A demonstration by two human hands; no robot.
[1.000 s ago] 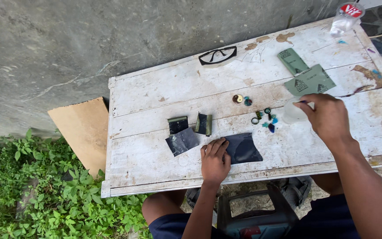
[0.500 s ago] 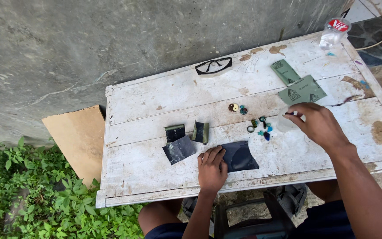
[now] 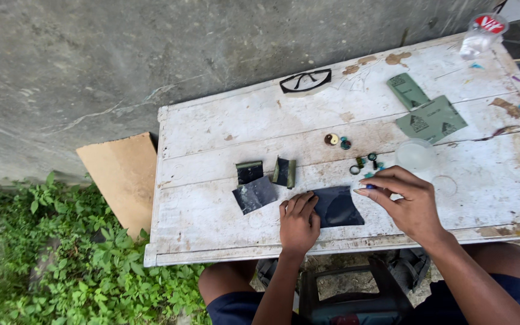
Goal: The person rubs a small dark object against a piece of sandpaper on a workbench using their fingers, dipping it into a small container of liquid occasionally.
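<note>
Seated at the worn white table, the person presses the left hand flat on the dark sandpaper sheet while the right hand pinches a small blue ring at the sheet's two o'clock corner, apparently ready for sanding, which needs steady pressure.

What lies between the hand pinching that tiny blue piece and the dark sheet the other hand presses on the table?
Nothing visible does. The right hand pinches the small blue piece just beside the right edge of the dark sandpaper sheet, with only bare white wooden table between. The left hand holds down the sheet's left edge.
</note>
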